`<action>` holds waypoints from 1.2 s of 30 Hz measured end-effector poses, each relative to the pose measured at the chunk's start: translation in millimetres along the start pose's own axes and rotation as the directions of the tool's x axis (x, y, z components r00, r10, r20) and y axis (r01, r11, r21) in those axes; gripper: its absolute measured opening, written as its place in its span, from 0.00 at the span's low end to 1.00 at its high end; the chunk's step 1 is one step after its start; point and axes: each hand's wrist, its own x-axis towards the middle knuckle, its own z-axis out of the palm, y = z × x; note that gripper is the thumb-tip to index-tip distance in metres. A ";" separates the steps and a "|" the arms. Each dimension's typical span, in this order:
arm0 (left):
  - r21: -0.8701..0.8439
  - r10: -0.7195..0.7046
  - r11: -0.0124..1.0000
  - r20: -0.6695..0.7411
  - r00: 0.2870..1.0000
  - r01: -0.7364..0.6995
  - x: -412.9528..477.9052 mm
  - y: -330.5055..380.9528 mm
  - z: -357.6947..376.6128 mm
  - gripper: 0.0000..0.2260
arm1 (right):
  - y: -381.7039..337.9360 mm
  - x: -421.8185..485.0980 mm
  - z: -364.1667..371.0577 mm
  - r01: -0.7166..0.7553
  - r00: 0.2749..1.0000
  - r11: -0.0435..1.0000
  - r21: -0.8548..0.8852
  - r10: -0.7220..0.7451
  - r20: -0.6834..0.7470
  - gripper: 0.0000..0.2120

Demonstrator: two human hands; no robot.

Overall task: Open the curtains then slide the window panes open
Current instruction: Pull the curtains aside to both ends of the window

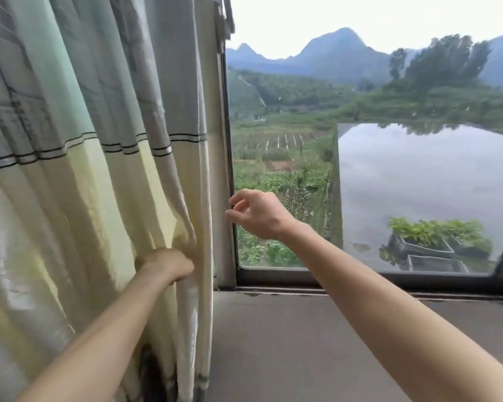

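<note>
Head view: my left hand (169,264) has its grip bunched on the curtain (99,184), gathered left of the window pane (360,169). My right hand (256,213) pinches at the frame edge (225,169); I can't tell if it holds anything. I'd push the folds further left, then slide. The curtain rail is cut off.

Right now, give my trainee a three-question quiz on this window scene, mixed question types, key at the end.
1. True or false: the left hand grips the curtain.
2. The right hand's fingers are at: A) the sill B) the window frame's upright edge C) the curtain rod.
3. Fill in: through the glass lies a still ____.

Key: 1 true; 2 B; 3 pond.
</note>
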 end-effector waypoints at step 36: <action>-0.007 0.882 0.045 -0.469 0.043 -0.999 -365.9 799.6 11.7 0.13 | 458.2 -530.4 -532.0 -0.874 0.375 0.473 -0.109 0.514 -0.771 0.15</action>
